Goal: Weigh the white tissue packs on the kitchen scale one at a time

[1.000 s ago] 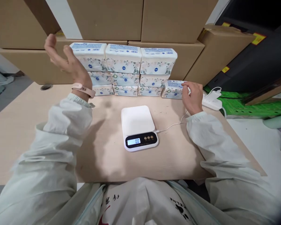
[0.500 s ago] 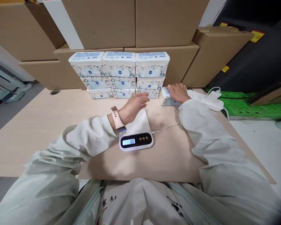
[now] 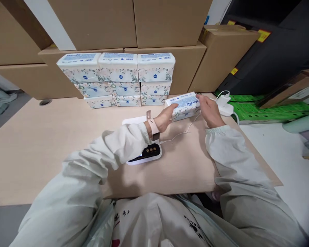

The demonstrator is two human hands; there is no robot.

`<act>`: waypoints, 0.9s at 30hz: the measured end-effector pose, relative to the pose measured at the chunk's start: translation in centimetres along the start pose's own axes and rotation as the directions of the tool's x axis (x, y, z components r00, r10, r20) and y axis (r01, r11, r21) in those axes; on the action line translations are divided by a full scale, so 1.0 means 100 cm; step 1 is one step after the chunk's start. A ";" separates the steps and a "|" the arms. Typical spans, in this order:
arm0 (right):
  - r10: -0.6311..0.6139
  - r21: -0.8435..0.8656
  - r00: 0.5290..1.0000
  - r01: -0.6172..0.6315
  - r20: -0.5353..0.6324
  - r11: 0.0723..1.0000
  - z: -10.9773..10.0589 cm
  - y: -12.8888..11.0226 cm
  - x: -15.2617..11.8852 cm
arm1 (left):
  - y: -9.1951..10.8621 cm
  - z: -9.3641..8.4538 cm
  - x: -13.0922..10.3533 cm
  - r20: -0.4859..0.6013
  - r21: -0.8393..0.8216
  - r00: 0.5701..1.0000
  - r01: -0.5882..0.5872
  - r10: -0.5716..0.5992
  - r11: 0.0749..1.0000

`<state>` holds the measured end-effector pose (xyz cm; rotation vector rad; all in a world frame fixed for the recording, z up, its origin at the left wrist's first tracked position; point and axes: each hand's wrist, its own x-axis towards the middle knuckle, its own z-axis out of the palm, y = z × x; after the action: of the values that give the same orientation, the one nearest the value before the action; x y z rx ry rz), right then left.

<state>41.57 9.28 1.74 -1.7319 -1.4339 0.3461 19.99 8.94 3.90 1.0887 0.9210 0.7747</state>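
Observation:
Between my two hands is a white floral tissue pack (image 3: pixel 185 105) with blue lettering on top, tilted a little. My left hand (image 3: pixel 165 118), with a pink-banded watch at the wrist, grips its left end. The right end is held by my right hand (image 3: pixel 209 110). Under my left forearm lies a white digital scale (image 3: pixel 154 153); the sleeve covers most of its display. Behind, similar tissue packs (image 3: pixel 121 77) stand in three columns, three high, to the left of the held pack.
Cardboard boxes (image 3: pixel 167 22) rise behind the stacked packs. A white power strip (image 3: pixel 225 105) sits at the table's right back, beside a green crate (image 3: pixel 273 111). A white cable (image 3: pixel 180 134) runs from the scale across the table (image 3: pixel 41 147).
My left hand has moved right from above the scale onto the pack. My right hand now holds the pack's right end, and the pack is tilted up. The view has shifted right.

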 end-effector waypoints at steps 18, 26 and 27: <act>-0.321 0.377 0.845 0.157 0.427 0.913 0.043 -0.114 -0.130 | 0.020 -0.143 -0.212 -0.041 0.165 0.998 -0.041 0.049 0.985; -0.237 0.432 0.971 0.229 -0.036 0.872 0.054 -0.067 -0.145 | -0.026 -0.170 -0.199 -0.446 0.145 0.851 -0.236 0.277 0.961; -0.216 0.441 0.970 0.244 -0.115 0.864 0.057 -0.059 -0.146 | -0.034 -0.174 -0.195 -0.521 0.187 0.781 -0.289 0.344 0.939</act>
<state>29.30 -1.64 -1.61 -1.1714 -1.3664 0.4516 -3.67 -2.44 1.89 1.1428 1.2839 1.3870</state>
